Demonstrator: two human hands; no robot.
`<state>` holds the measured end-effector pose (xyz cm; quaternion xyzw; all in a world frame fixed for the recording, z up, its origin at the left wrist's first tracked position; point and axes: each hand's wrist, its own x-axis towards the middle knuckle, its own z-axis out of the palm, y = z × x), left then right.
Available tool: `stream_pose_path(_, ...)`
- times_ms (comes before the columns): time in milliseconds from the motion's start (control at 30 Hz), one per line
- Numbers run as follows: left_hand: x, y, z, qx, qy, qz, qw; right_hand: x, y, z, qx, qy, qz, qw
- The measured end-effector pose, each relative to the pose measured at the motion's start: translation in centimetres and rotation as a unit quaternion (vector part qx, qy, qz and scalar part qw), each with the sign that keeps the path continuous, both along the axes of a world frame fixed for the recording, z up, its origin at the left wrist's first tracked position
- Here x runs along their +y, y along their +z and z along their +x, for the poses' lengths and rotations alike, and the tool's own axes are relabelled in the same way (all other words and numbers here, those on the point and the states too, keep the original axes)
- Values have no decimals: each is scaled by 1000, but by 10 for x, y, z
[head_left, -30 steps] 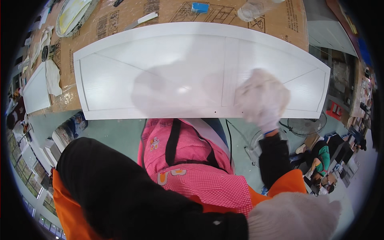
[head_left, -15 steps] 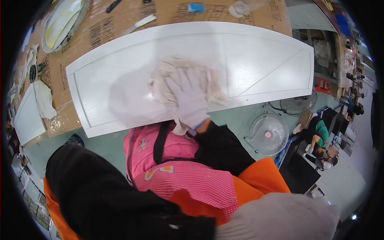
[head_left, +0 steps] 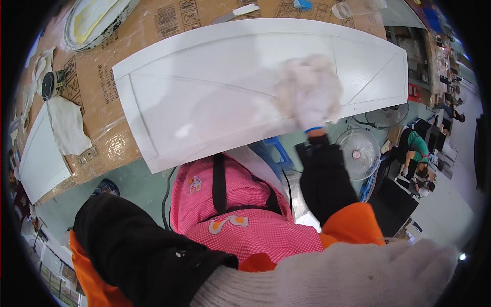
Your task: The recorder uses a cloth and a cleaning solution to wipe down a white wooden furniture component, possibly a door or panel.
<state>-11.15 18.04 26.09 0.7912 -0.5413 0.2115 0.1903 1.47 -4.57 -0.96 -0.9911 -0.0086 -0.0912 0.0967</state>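
A long white panel [head_left: 215, 107] with grooved lines and a raised border lies across the cardboard-covered table. My right hand [head_left: 313, 108], in a white glove, presses a bunched cream cloth [head_left: 307, 71] onto the right part of the panel. Both are smeared by motion, and the fingers are hard to separate from the cloth. My left arm crosses low in front of me from the left. At its end my gloved left hand [head_left: 358, 271] is very near the camera at the lower right, off the panel; its finger pose is unclear.
On the table's left are a round white-and-yellow tray [head_left: 92, 25], a dark-lidded jar [head_left: 52, 84], a pale cloth [head_left: 69, 125] and another white panel [head_left: 43, 156]. A scraper [head_left: 238, 13] and blue block [head_left: 302, 4] lie behind. A fan [head_left: 358, 153] and a person in green [head_left: 418, 146] are at right.
My right hand has slid the cloth rightward across the panel. The view has shifted, and more of my left glove now shows along the bottom edge.
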Motion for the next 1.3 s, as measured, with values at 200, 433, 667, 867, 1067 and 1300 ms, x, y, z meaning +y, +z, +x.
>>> stream_pose_path(200, 25, -16, 48, 198, 21, -179, 963, 40, 5, -21, -3, 108, 80, 991)
stream_pose_path(433, 195, -232, 119, 340, 469, -108, 808, -131, 3, -34, 13, 99, -23, 995)
stream_pose_path(667, 236, -283, 146, 194, 506, 20, 840, 113, 61, 49, 87, 190, 260, 943)
stream_pose_path(867, 230, -293, 151, 193, 557, 84, 803, 201, -3, 57, -9, 244, 214, 946)
stream_pose_path(1067, 239, -289, 147, 200, 556, 63, 804, 12, -16, 67, -4, 147, 127, 981)
stream_pose_path(1300, 237, -287, 143, 203, 568, 70, 794, -25, 20, 103, 14, -77, -18, 997)
